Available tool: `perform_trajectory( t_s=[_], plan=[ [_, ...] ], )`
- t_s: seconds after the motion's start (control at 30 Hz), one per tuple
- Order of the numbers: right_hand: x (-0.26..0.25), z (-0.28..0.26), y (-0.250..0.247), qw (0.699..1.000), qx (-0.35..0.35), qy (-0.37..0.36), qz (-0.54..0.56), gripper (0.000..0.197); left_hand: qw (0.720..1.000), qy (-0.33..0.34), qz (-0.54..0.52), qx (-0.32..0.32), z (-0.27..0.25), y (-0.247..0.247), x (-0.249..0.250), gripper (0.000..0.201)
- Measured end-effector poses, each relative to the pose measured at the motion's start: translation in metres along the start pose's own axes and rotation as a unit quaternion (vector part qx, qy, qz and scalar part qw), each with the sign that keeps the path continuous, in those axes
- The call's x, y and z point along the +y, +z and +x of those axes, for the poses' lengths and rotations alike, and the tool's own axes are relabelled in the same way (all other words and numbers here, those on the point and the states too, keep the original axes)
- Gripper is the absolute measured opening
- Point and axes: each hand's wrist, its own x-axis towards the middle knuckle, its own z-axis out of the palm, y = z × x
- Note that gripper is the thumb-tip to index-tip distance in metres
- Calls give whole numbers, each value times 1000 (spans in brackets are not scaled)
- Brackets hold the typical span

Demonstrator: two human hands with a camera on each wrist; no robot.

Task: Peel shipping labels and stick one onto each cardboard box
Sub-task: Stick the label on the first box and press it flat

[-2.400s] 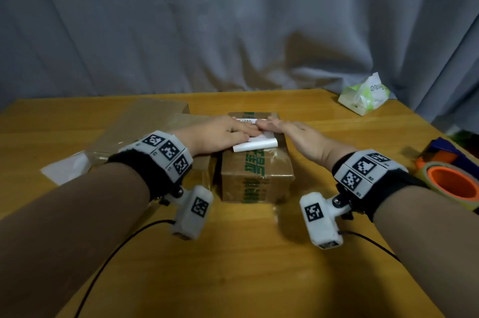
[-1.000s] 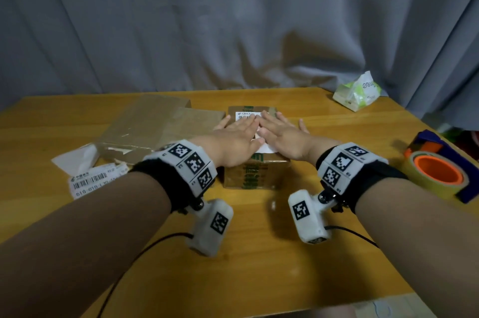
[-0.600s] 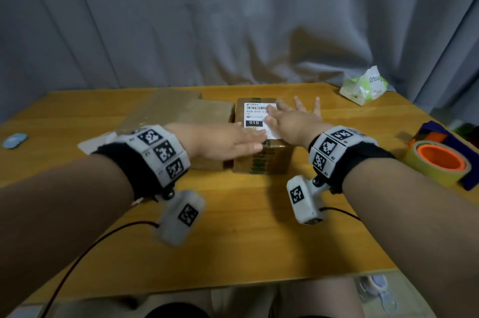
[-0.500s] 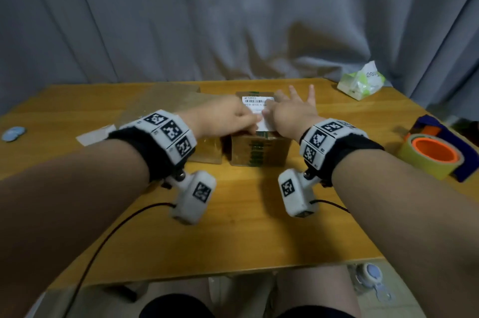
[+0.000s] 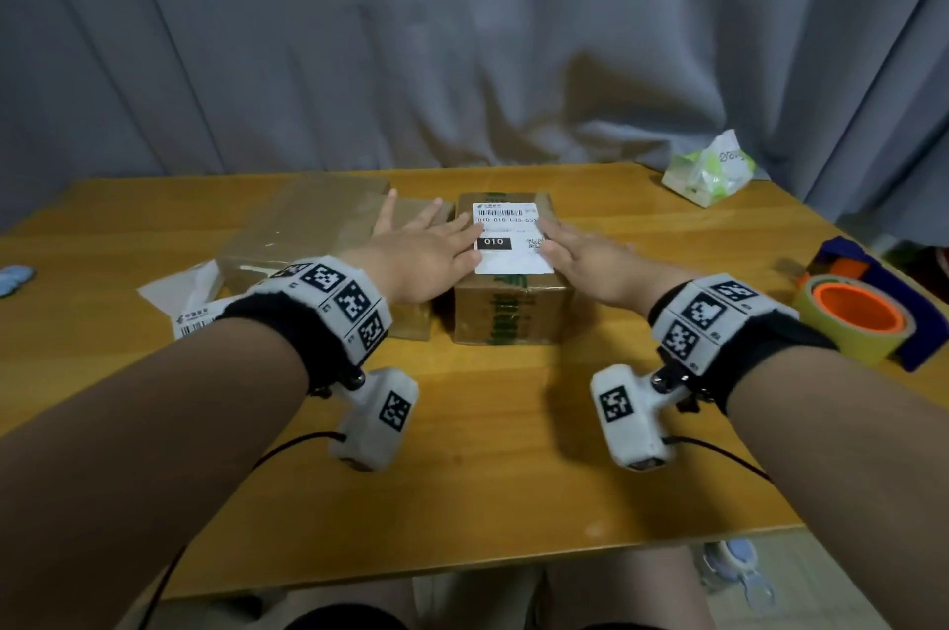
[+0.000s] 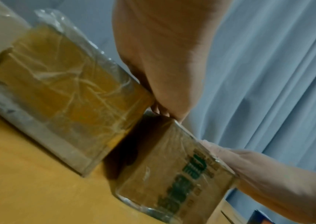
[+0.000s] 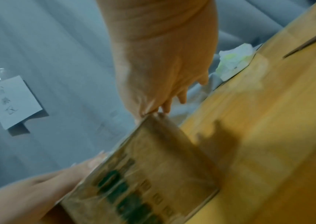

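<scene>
A small brown cardboard box [image 5: 508,308] with green print stands mid-table, a white barcode shipping label [image 5: 511,239] lying flat on its top. My left hand [image 5: 431,244] is flat with fingers spread, its fingertips on the label's left edge and its palm over a flatter tape-wrapped box [image 5: 318,228] beside it. My right hand [image 5: 585,254] lies flat on the right edge of the box top. The left wrist view shows the left hand [image 6: 164,60] above the gap between the flat box [image 6: 67,98] and the small box [image 6: 174,178]. The right wrist view shows the right hand [image 7: 160,68] touching the small box's [image 7: 143,174] top edge.
A loose barcode label [image 5: 192,318] and white backing paper [image 5: 177,285] lie at the left, by the flat box. An orange-cored tape roll [image 5: 857,316] sits at the right edge on a dark blue object. A green tissue pack [image 5: 708,172] lies at the back right. A grey curtain hangs behind.
Both hands lay together on the middle of the label; they have slid apart to its left and right edges, and the whole label now shows flat on the box.
</scene>
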Motion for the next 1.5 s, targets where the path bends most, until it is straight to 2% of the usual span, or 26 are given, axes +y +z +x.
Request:
perform_trajectory(
  t_s=[0.1,0.17,0.27,0.33,0.4,0.43,0.5,0.57,0.67,0.77,0.83,0.93,1.0,1.13,1.2,1.27,1.33,1.5],
  plan=[
    [2,0,-6,998,35,-20,-38,52,998,30,-12,55,5,-11,10,50],
    [-11,2,-4,995,72,-45,-43,51,992,51,-74,89,9,-12,23,49],
    [-26,6,8,997,44,-54,-30,51,992,57,-107,22,13,-2,35,58],
    [-22,7,11,998,21,-39,-39,52,998,41,-56,-13,14,-1,29,62],
    [-18,7,4,997,14,-45,-65,51,999,27,-11,-18,14,-7,19,62],
    [-17,8,0,995,22,-52,-78,49,1000,25,2,-2,17,-11,16,59],
    [-18,15,-7,993,58,-67,-81,39,997,22,29,69,23,-17,17,45],
    [-23,25,-12,991,91,-75,-66,30,993,31,11,109,29,-17,22,39],
    [-33,34,-11,991,110,-64,-43,24,995,53,-80,37,39,-7,23,56],
    [-36,37,0,987,128,-56,-83,42,998,32,-54,10,49,-6,16,64],
    [-32,36,1,990,95,-43,-98,54,1000,20,-22,-1,52,-9,13,69],
    [-23,37,-4,991,36,-14,-132,52,1000,-2,8,-13,51,-12,13,78],
    [-18,37,-5,990,24,13,-141,53,1000,-24,11,-10,49,-12,13,83],
    [-22,36,-9,988,28,60,-141,58,999,-36,-30,14,42,-14,12,65],
    [-30,35,-8,992,34,35,-120,56,998,-2,-54,13,39,-12,13,55],
    [-37,36,-3,994,8,1,-109,54,998,14,-58,-2,36,-9,15,54],
    [-37,36,0,993,-13,11,-114,56,999,-5,-40,-13,36,-8,14,58],
    [-11,27,-19,984,-20,108,-139,56,1000,-13,20,-14,24,-9,-2,81]
  ],
)
